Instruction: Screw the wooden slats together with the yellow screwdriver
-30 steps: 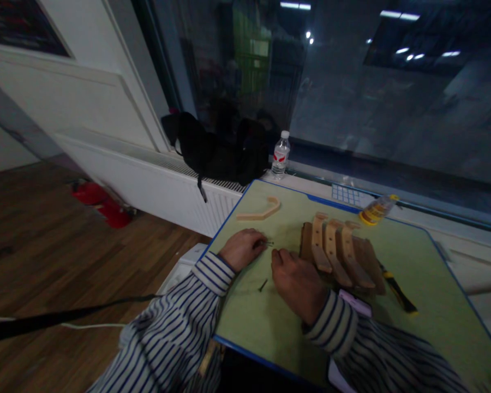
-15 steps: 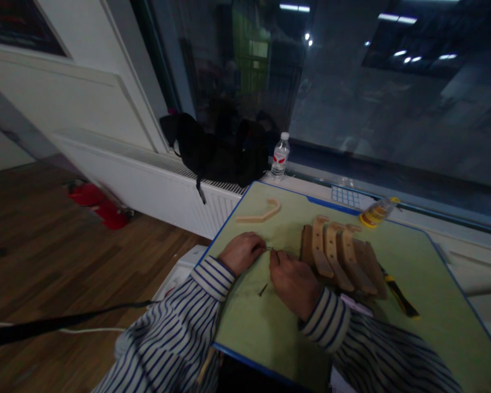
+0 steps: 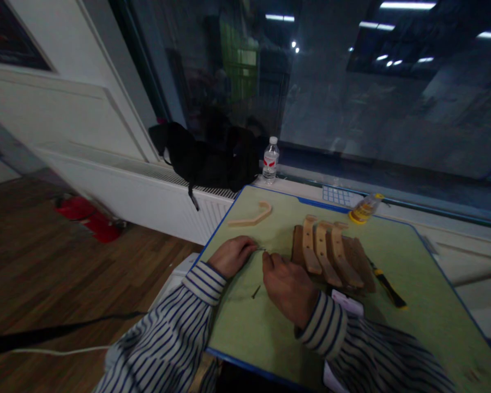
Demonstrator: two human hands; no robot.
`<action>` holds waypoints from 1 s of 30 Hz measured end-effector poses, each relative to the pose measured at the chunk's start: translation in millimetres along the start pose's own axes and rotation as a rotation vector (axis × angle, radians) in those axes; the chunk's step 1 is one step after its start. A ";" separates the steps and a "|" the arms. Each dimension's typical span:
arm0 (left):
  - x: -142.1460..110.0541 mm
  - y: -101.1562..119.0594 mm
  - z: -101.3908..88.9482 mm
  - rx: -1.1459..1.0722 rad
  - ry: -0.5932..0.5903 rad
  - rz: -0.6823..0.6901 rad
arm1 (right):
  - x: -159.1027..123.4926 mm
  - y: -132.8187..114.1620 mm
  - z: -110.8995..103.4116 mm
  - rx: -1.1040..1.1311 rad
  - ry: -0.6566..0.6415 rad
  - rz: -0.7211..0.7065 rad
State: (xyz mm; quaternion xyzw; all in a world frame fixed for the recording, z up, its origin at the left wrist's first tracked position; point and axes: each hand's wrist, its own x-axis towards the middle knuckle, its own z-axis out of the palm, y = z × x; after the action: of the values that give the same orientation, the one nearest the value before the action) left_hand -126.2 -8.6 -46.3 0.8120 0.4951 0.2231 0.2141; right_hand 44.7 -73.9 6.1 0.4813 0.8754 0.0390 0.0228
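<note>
My left hand [image 3: 234, 255] pinches a thin screw [image 3: 260, 249] over the green tabletop, its free end pointing right. Close by that end, my right hand [image 3: 288, 286] is closed with thumb and forefinger together; whatever they may hold is hidden. A second dark screw [image 3: 256, 292] lies on the table below and between the hands. Right of my right hand, several curved wooden hooks [image 3: 322, 248] with drilled holes rest side by side on a brown wooden board [image 3: 364, 262]. One more curved wooden hook [image 3: 251, 221] lies alone beyond my left hand.
A yellow-and-black knife-like tool [image 3: 390, 289] lies right of the board. A yellow-capped bottle [image 3: 366, 208] stands at the back edge. A water bottle [image 3: 270, 161] and a black bag [image 3: 207, 164] are by the window. A red fire extinguisher [image 3: 90, 218] is on the floor.
The view has shifted slightly, moving the scene left. The right fingertips now sit a little apart from the screw's end, where they were touching or nearly touching it before.
</note>
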 end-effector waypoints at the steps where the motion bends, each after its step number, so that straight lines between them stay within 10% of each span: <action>1: -0.8 2.0 -2.9 -0.011 -0.002 0.001 | -1.2 -0.7 -1.9 -0.001 0.011 -0.002; 16: 7.5 77.9 -34.9 -0.304 0.092 0.189 | -30.9 24.0 -56.7 -0.042 0.252 0.092; 30: 54.2 133.1 -22.2 -0.406 0.132 0.308 | -61.1 104.6 -53.9 0.171 0.447 0.184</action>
State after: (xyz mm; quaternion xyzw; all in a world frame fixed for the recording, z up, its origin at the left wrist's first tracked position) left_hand -22.4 -12.7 55.4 0.8019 0.3237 0.4002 0.3032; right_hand 161.2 -72.1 69.4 0.5384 0.8114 0.0721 -0.2160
